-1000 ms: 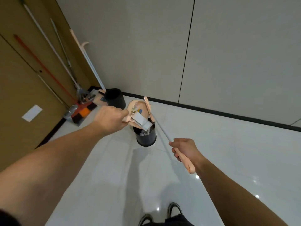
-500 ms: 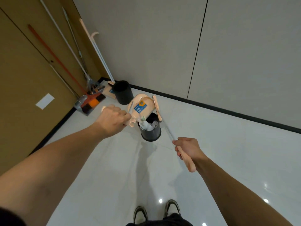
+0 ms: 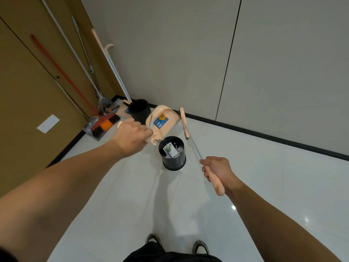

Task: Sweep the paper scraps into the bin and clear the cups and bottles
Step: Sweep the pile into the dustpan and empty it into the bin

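Observation:
A black round bin (image 3: 174,160) stands on the white floor ahead of me, with white paper scraps (image 3: 171,151) and clear plastic inside. My left hand (image 3: 131,136) grips the handle of a peach dustpan (image 3: 162,120), which is raised and tilted just behind and left of the bin. My right hand (image 3: 217,170) grips the peach handle of a small broom (image 3: 184,122). Its thin metal shaft runs up to the brush head, which hangs in the air just right of the dustpan, above the bin's far rim.
A second black bin (image 3: 139,110) stands near the corner behind the dustpan. Several mops and brooms (image 3: 103,121) lean in the left corner against the brown wall. A grey wall with a black baseboard (image 3: 264,135) runs across the back. My shoes (image 3: 201,246) show at the bottom.
The scraps have slid off the dustpan into the bin. My left hand has drawn the dustpan back from over the bin. The broom has stayed about where it was.

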Action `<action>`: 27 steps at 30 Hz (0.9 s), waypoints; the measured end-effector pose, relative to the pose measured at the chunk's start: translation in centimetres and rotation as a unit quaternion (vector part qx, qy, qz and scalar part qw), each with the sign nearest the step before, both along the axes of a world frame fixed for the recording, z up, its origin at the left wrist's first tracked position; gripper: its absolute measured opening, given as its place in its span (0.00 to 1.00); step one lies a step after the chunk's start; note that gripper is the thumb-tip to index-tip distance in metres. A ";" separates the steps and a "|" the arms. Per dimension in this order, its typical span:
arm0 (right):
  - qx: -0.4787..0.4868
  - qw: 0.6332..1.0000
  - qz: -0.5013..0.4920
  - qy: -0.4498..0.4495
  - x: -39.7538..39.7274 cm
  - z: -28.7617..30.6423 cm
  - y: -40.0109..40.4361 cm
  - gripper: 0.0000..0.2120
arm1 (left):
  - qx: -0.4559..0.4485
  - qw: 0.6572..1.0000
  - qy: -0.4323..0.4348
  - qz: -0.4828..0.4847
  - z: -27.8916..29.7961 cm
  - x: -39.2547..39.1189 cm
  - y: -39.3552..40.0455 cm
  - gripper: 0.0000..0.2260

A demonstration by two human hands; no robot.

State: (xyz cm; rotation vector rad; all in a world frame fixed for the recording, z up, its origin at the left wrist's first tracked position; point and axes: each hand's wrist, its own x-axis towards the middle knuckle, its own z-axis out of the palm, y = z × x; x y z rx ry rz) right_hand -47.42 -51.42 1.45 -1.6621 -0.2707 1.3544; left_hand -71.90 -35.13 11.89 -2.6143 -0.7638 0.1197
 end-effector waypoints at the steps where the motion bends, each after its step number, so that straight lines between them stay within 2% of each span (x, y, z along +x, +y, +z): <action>1: -0.002 1.000 0.001 -0.009 -0.2 0.1 0.3 0.06 | 0.000 1.000 -0.004 -0.006 -0.1 -0.1 0.6 0.05; 9: -0.024 0.996 -0.071 -0.039 -3.0 0.4 2.1 0.06 | -0.010 0.991 -0.135 -0.022 -0.5 0.7 7.3 0.12; 15: -0.048 0.973 -0.225 -0.032 -7.3 -0.2 0.5 0.08 | -0.047 0.987 -0.129 -0.089 0.1 3.6 11.2 0.10; 17: -0.056 0.958 -0.279 -0.024 -9.1 -0.6 -1.2 0.10 | -0.053 0.985 -0.130 -0.097 0.7 5.0 12.1 0.08; 21: -0.074 0.921 -0.383 -0.016 -13.0 -1.3 -5.8 0.06 | -0.046 0.981 -0.139 -0.124 2.3 8.7 12.1 0.07; 27: -0.071 0.848 -0.524 0.022 -18.2 -0.5 -14.1 0.07 | -0.063 0.966 -0.152 -0.198 3.8 12.4 3.9 0.09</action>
